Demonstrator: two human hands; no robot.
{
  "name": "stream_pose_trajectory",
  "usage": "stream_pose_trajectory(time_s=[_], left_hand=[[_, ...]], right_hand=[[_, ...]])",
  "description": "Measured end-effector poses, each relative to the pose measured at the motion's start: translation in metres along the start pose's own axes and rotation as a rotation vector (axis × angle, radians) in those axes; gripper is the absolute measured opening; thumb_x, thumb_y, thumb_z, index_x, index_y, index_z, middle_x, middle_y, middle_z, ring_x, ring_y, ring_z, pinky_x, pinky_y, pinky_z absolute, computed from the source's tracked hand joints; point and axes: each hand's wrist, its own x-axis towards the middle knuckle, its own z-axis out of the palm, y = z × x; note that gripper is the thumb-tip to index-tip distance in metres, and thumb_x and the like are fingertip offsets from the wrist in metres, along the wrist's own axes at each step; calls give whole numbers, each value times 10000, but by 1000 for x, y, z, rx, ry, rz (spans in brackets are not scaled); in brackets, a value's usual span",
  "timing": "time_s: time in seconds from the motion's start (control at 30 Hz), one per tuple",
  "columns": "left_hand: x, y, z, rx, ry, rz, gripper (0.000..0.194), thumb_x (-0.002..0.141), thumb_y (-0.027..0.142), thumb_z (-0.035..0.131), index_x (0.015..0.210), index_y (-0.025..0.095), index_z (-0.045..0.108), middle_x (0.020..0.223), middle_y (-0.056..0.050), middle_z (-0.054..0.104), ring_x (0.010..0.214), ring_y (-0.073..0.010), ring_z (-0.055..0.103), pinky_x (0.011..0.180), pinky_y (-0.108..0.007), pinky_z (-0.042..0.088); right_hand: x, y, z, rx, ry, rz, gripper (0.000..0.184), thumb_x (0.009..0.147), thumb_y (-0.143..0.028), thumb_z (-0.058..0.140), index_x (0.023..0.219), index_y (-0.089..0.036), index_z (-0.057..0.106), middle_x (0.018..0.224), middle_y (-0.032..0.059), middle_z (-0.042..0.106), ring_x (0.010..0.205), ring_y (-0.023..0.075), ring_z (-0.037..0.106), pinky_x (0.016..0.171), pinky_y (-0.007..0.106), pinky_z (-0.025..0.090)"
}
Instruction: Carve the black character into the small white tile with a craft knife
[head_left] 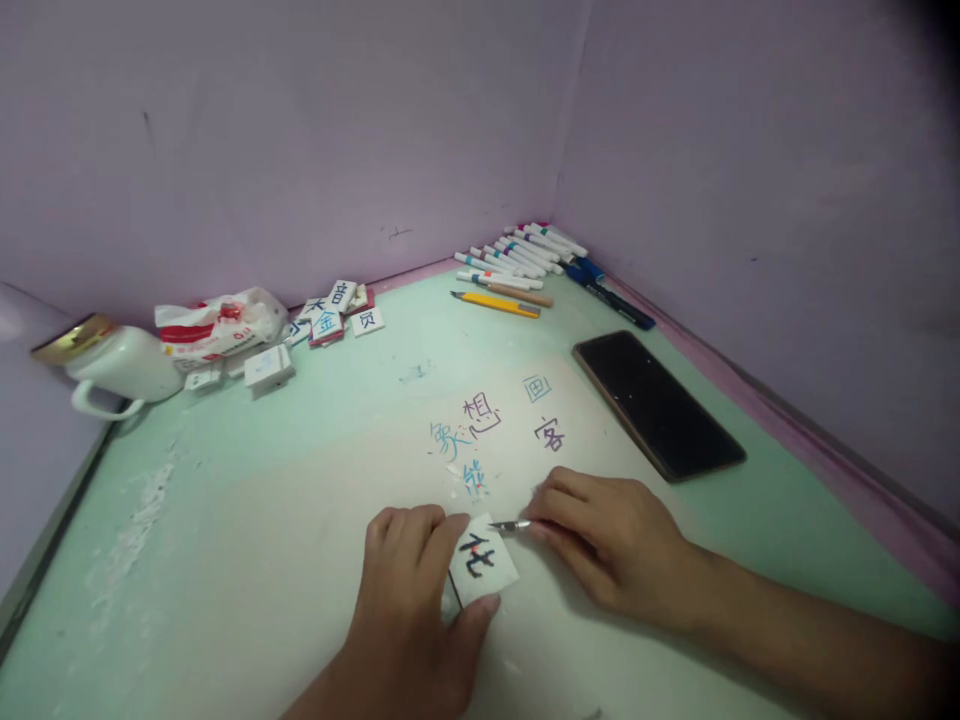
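My left hand pinches a small white card with a black character and a red mark, holding it on the pale green table between thumb and fingers. My right hand is closed on a thin craft knife; its blade tip touches the card's upper right edge. Just beyond the hands, several coloured characters lie or are written on the table top.
A black phone lies to the right. Markers, a yellow cutter and a blue pen sit in the far corner. Character cards, a crumpled bag and a white mug are at the back left. Purple walls enclose the table.
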Motion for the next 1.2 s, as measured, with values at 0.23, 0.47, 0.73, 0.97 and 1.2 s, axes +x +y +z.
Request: stream_pose_trajectory(time_s=[0.23,0.47,0.73,0.97,1.2], left_hand=[[1,-1,-2,-6,-36,3,370,787,243,541,1139,160,462,1004,-121,501,872,-273,451,759,-470,374],[5,-3,-3,14,-25,14,370,755,240,556,1108,157,482,966,-103,520,847,-262,456,733,-436,389],[1,-1,-1,-46,-19,-49,384,734,210,590,1099,147,489,952,-88,512,854,-249,441,797,-450,348],[-3,3,3,-99,-13,-128,394,700,182,595,1084,166,507,981,-93,510,885,-258,452,838,-475,335],[-5,2,6,-70,40,-58,389,725,203,586,1095,116,504,976,-126,484,879,-268,443,813,-497,348]], right_hand=[[1,-3,1,28,39,67,208,898,-257,445,880,-187,641,725,13,597,652,122,558,581,236,362],[5,-8,0,44,45,102,200,887,-229,448,843,-179,637,706,13,592,639,118,547,572,226,365],[2,-10,2,31,83,62,157,859,-190,511,846,-185,668,652,3,544,569,107,496,527,227,339],[0,-10,4,-18,62,52,164,862,-211,500,808,-200,654,654,1,534,553,108,487,514,238,319],[-1,-7,4,-53,3,81,196,874,-273,478,746,-216,616,708,0,562,564,103,495,518,235,310]])
